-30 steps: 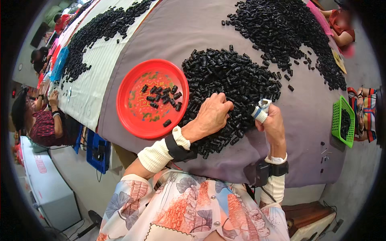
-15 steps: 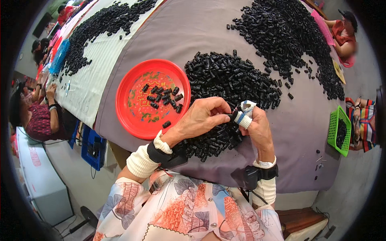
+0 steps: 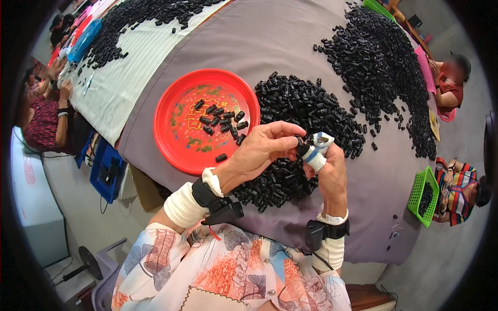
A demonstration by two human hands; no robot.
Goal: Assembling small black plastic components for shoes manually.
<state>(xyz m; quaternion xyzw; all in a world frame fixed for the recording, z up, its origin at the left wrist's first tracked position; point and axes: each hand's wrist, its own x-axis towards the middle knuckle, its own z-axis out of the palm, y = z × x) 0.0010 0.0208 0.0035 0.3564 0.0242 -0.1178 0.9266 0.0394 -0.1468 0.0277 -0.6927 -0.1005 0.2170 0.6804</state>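
My left hand point(image 3: 263, 145) pinches a small black cylindrical plastic piece point(image 3: 301, 149) between thumb and fingers. My right hand point(image 3: 332, 172), with white and blue fabric covers point(image 3: 315, 158) on its thumb and a finger, closes on the same piece from the other side. The fingertips hide much of it. Both hands are over the near part of a large heap of similar black pieces point(image 3: 306, 103). Left of the heap, a round red plastic tray point(image 3: 168, 153) with a printed pattern holds several loose black pieces point(image 3: 224, 125), close to my left wrist.
A bigger black heap point(image 3: 378, 72) spreads across the grey tablecloth point(image 3: 249, 36) at the far right. Green point(image 3: 416, 199) and pink point(image 3: 424, 70) baskets line the right edge. Blue bins point(image 3: 106, 176) stand below the left edge. Other people sit around the tables.
The whole view has shifted and turned slightly. My hands stay together at the black piece, with the fingers a little repositioned around it. The pieces in the red tray look unchanged.
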